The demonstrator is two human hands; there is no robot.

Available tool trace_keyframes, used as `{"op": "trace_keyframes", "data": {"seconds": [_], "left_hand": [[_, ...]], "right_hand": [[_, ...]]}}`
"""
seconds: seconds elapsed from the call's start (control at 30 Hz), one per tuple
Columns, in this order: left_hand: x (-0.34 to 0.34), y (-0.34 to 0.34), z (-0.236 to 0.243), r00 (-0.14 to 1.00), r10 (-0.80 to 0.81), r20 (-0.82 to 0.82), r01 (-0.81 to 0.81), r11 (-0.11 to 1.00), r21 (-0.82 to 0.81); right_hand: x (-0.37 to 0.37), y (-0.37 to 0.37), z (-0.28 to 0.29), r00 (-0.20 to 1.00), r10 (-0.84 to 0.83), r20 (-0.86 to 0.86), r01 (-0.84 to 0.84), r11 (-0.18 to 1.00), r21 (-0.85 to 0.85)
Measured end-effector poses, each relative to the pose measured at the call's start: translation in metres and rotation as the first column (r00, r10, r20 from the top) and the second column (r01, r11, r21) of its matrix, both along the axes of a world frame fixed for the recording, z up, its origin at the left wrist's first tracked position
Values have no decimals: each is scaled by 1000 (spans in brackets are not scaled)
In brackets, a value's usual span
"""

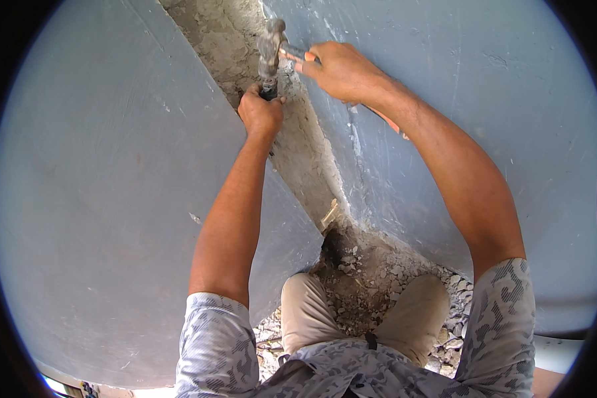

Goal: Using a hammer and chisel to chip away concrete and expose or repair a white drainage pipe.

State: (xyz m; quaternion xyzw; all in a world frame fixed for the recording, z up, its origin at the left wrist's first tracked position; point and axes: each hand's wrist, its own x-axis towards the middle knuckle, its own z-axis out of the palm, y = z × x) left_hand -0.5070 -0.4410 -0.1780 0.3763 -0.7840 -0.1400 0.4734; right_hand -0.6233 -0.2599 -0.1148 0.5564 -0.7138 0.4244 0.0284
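My right hand [343,71] is closed around the handle of a hammer [270,48], whose worn grey head points toward the top of the view. An orange part of the handle shows below my wrist. My left hand [261,114] grips a dark chisel [269,88] with its struck end up. The hammer face is at the chisel's top; whether they touch I cannot tell. Most of the chisel is hidden by my fingers. Both hands are over a rough channel [298,142] of bare, chipped masonry between two smooth grey-blue surfaces.
A broad grey-blue wall surface [106,199] fills the left, and another grey-blue wall [458,60] lies on the right. Broken rubble [358,285] covers the ground around my knees. A pale splinter-like piece [330,213] rests at the channel's lower end, near a dark hollow [335,245].
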Motion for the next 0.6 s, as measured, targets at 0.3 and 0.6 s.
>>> {"op": "trace_keyframes", "data": {"seconds": [0.3,0.6], "left_hand": [[-2,9,4,999,30,27,-32,997,65],[-3,5,2,999,28,16,-30,991,128]], "right_hand": [[4,-14,-9,999,38,18,-40,990,132],[1,-1,18,996,-87,-33,59,870,-490]]}}
